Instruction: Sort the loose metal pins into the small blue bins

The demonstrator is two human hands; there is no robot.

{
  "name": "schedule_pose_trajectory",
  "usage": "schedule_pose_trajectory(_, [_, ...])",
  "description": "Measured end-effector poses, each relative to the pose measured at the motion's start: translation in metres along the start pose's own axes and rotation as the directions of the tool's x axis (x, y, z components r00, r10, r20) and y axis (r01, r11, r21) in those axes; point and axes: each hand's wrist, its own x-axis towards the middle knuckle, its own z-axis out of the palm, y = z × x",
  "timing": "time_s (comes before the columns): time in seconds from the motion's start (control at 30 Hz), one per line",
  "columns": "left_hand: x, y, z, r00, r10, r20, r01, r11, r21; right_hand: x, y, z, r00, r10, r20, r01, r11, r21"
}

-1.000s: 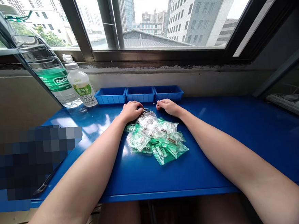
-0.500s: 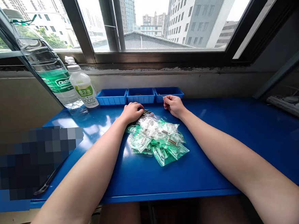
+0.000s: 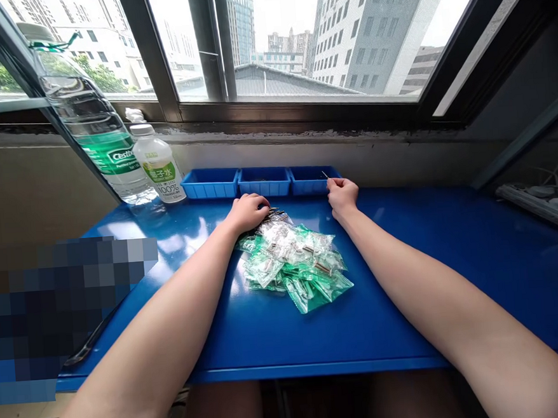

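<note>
My right hand (image 3: pixel 343 195) is in front of the right-hand blue bin (image 3: pixel 308 183), its fingertips pinched on a thin metal pin (image 3: pixel 324 175) that points up and left over the bin. My left hand (image 3: pixel 248 212) rests with curved fingers, thumb apart, at the edge of a small heap of thin dark and brass-coloured pins (image 3: pixel 277 213). Part of that heap lies hidden under its fingers. Just below the heap, clear and green plastic packets (image 3: pixel 292 259) are piled on the blue table (image 3: pixel 250 338), some with small metal pieces inside.
A middle bin (image 3: pixel 264 188) and a left bin (image 3: pixel 210 188) join the right one in a row by the wall. Left of them stand a coconut-water bottle (image 3: pixel 161 169) and a large water bottle (image 3: pixel 107 144). A power strip (image 3: pixel 541 206) is at far right.
My right hand has moved to the right along the front of the right bin, and the pin in it now shows clearly. My left hand has stayed in place.
</note>
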Motion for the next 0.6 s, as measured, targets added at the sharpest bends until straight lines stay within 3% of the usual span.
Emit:
schedule_pose_trajectory(0.1, [0.0002,-0.0005,0.0003,1.000,0.000,0.002,0.000,1.000,0.003,-0.0003,-0.0001,0.0004,0.993,0.063,-0.102,-0.067,0.997,-0.031])
schedule_pose_trajectory(0.6, [0.0006,-0.0004,0.0006,1.000,-0.004,-0.001,0.004,1.000,-0.007,-0.0005,-0.0003,-0.0005,0.998,0.020,-0.058,-0.026,0.994,-0.102])
